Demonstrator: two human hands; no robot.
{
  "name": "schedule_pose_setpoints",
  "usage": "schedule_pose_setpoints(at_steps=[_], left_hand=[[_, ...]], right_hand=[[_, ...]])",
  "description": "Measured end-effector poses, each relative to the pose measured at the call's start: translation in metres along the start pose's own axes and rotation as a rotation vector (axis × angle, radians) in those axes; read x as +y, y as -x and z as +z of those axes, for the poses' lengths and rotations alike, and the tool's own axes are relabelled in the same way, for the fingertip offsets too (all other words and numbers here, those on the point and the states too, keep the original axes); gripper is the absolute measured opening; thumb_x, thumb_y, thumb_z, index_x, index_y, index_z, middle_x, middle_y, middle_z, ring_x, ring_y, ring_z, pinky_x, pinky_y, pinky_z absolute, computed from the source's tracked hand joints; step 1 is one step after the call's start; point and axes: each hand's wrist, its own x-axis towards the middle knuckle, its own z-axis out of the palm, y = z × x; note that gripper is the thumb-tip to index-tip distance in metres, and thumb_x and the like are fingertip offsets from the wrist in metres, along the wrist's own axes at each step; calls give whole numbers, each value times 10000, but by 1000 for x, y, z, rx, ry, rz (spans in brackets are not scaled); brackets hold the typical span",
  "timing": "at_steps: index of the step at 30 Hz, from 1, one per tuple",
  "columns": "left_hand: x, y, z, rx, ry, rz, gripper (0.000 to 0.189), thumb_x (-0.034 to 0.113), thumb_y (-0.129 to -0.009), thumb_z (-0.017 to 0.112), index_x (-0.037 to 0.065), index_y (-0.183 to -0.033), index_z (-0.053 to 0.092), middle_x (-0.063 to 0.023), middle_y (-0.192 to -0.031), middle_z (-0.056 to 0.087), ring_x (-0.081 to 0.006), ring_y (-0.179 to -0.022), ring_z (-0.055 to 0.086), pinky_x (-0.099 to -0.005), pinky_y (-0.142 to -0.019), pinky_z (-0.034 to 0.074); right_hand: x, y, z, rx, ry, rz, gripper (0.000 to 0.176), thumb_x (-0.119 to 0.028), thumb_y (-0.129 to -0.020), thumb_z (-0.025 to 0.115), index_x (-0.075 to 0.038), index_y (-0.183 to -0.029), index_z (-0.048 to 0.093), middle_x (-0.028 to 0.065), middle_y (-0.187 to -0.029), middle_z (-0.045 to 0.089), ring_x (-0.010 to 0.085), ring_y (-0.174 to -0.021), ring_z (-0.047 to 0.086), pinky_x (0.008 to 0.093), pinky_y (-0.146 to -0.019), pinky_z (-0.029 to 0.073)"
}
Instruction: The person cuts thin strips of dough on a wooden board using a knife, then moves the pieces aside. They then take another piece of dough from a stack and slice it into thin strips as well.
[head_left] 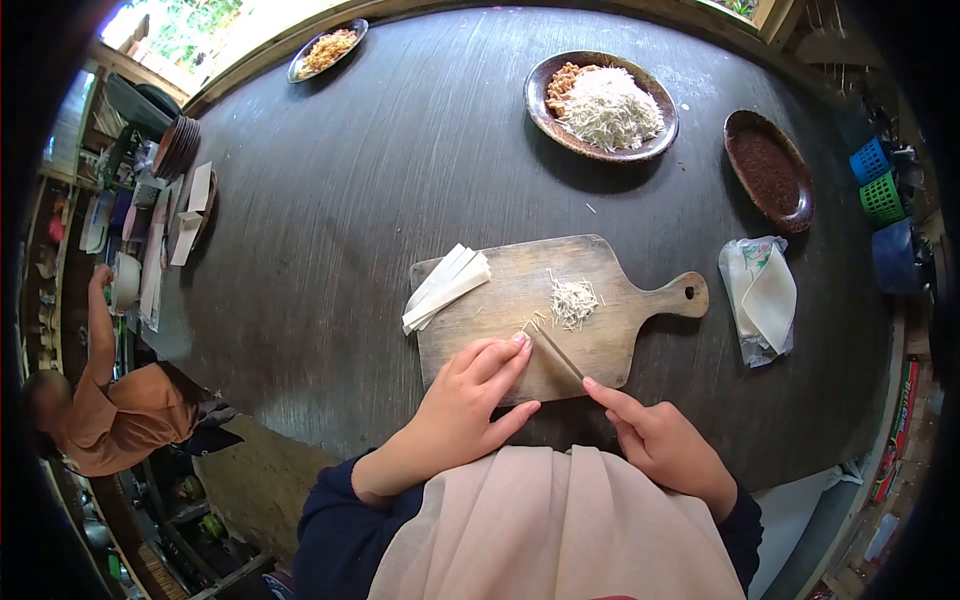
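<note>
My right hand [655,435] grips a knife [556,350], its blade slanting across the front of a wooden cutting board [510,290]. Beside the blade, my left hand [470,395] presses its fingertips together on a white strip, mostly hidden under the fingers. Fine white bits show at those fingertips. Just beyond the blade lies a small heap of thin white shreds [573,303]. On the board's left edge rests a stack of flat white strips [447,287], partly overhanging the edge.
A plate with a mound of white shreds [612,108] stands at the back, and a brown oval dish [770,172] to its right. Folded white sheets in plastic [760,300] lie right of the board. Another plate [328,52] is far left. A person [125,415] reaches toward items at left.
</note>
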Motion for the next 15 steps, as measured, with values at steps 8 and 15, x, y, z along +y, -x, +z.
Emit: schedule_pose_setpoints(at_steps=[8, 15], left_hand=[[0, 0, 1, 6, -7, 6, 608, 323, -896, 695, -65, -1340, 548, -148, -1353, 552, -321, -1248, 501, -417, -1025, 438], [1, 0, 0, 1, 2, -6, 595, 315, -900, 691, -52, -1347, 550, -142, -1362, 551, -313, -1261, 497, -416, -1029, 437]], right_hand=[[-4, -3, -2, -74, 11, 31, 513, -13, -962, 548, -160, -1451, 503, 209, -659, 571, 302, -512, 578, 343, -568, 472], [-4, -2, -1, 10, -58, 64, 494, -16, -975, 535, -160, -1447, 512, 185, -612, 536, 244, -476, 534, 322, -551, 458]])
